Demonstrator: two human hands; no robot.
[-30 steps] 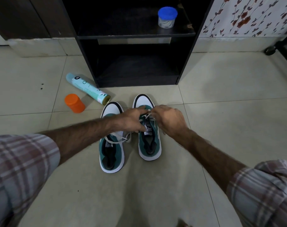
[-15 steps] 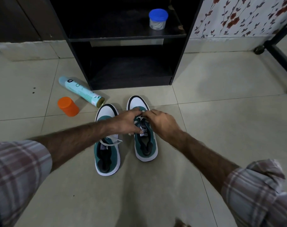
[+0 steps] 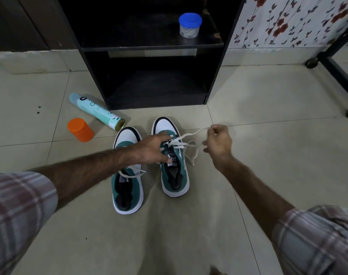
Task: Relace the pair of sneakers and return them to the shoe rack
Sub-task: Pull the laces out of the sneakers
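the right hand pinched the white lace taut off the right sneaker on the floor before the rack, while spread left hand fingers steadied it; pulling evenly seemed wise.

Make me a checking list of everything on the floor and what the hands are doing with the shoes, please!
Surface: pale tiled floor, a few dark specks at far left.
Job's things: two teal and white sneakers side by side; right sneaker has its white lace pulled out sideways; left sneaker has a loose lace across its tongue. Black shoe rack behind, bottom shelf bare.
Clutter: spray can lying down, orange cap, blue-lidded jar on upper shelf.
Grips: left hand rests on right sneaker; right hand pinches the lace.
Cables: nothing seen.
Surroundings: flowered wall covering, black frame at right.
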